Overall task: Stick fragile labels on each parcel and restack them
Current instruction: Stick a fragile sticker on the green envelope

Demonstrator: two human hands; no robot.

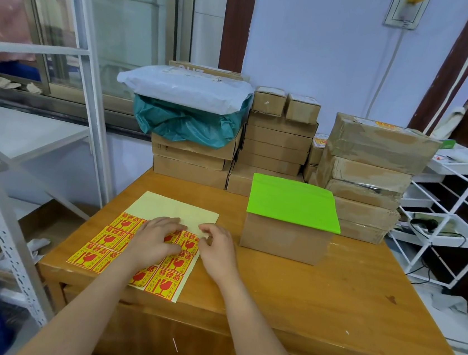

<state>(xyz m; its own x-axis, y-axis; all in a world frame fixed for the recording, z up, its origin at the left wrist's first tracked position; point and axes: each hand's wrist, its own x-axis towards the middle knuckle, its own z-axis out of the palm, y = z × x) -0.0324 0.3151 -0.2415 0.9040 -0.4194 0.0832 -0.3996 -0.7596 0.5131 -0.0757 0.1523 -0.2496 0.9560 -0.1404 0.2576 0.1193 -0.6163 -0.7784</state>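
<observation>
Surface: wooden table (315,297), parcels stacked along its far edge, upper middle of the frame.
Label sheet: the sheet of fragile labels (109,239) lies flat, lower left of centre.
Handling: I judge it thin, light and floppy; a label is best lifted at a corner.
Left hand: my left hand (155,241) rests flat on the sheet, fingers straight.
Right hand: my right hand (217,247) is curled at the sheet's right edge, seemingly picking at a label corner.
Next parcel: the parcel with green top (289,221) waits just right.

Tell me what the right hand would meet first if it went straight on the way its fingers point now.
Probably the bare upper part of the label sheet: the right hand points up and slightly left over it. Beyond that come the stacked boxes, though depth is unclear.
</observation>
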